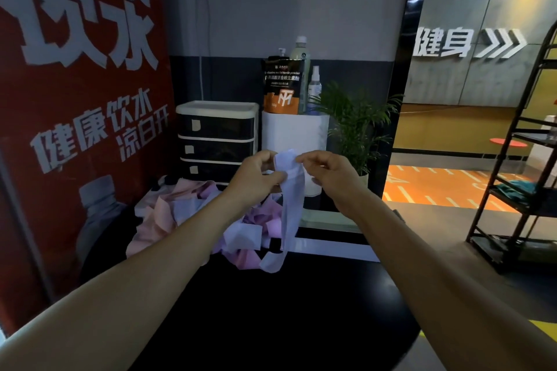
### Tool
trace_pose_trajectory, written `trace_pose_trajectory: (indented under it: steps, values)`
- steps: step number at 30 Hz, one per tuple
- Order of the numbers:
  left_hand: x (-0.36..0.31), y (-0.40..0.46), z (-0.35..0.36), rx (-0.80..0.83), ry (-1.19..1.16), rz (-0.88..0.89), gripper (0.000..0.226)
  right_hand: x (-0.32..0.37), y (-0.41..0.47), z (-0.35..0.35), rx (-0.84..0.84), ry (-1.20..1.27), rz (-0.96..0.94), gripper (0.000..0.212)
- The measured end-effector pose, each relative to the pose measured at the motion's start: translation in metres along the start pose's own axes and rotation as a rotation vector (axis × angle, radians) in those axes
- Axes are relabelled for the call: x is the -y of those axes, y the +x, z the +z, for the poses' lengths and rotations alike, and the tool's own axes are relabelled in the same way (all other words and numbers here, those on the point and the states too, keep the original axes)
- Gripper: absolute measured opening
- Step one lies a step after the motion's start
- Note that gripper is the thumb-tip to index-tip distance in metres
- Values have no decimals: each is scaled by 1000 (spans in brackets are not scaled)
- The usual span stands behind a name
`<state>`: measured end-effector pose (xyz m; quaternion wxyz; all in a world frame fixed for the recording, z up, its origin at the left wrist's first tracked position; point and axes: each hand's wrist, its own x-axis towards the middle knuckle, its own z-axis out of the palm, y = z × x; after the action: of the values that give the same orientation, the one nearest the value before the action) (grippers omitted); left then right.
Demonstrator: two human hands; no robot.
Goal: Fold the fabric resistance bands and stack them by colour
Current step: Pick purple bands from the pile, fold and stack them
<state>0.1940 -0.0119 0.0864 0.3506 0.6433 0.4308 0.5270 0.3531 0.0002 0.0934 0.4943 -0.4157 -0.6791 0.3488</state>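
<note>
Seen from a head camera, a person's two bare forearms reached up from the bottom corners toward the centre of the frame. The left hand (260,173) and the right hand (327,170) were both pinching the top of one pale lavender band (291,205), held up in the air at the middle of the frame. The band hung down limply as a long loop, its lower end curling just above the black table (271,310). Behind the left forearm, left of centre, lay a loose pile of bands (193,214) in pink, lilac and pale lavender, tangled and unfolded. No folded stack was visible.

The held band looked light, soft and floppy, drooping under its own weight and twisting along its length. It would probably need pinching at its two ends or flat edges, then smoothing out on the table to keep a fold.

Further back stood a black-and-white drawer unit (217,138), a white container (295,132) carrying a pouch and bottles, and a green plant (358,120) to its right.
</note>
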Motion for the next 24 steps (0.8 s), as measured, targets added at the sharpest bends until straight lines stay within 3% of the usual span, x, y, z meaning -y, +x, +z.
trace_pose_trajectory:
  steps: [2, 5, 9, 13, 17, 21, 24]
  values:
    - [-4, 3, 2, 9, -96, -25, 21, -4, 1, 0, -17, 30, 47, 4]
    - [-9, 6, 8, 6, -132, -36, 23, -10, 1, 2, 27, 39, 87, 12]
    - [-11, 12, 12, -14, -27, -9, 8, -7, -1, -4, 37, 7, -9, 18]
    - [-12, 25, 19, -30, 102, 83, 15, -13, -1, -14, 102, -11, -14, 11]
    - [-11, 38, 25, -124, 35, 66, 16, -44, -10, -30, 247, -192, 106, 24]
    - [11, 46, 19, -203, 42, 7, 16, -82, -20, -57, 278, -354, 207, 41]
    - [36, 46, 14, -258, 14, -52, 14, -105, -25, -79, 296, -490, 277, 39]
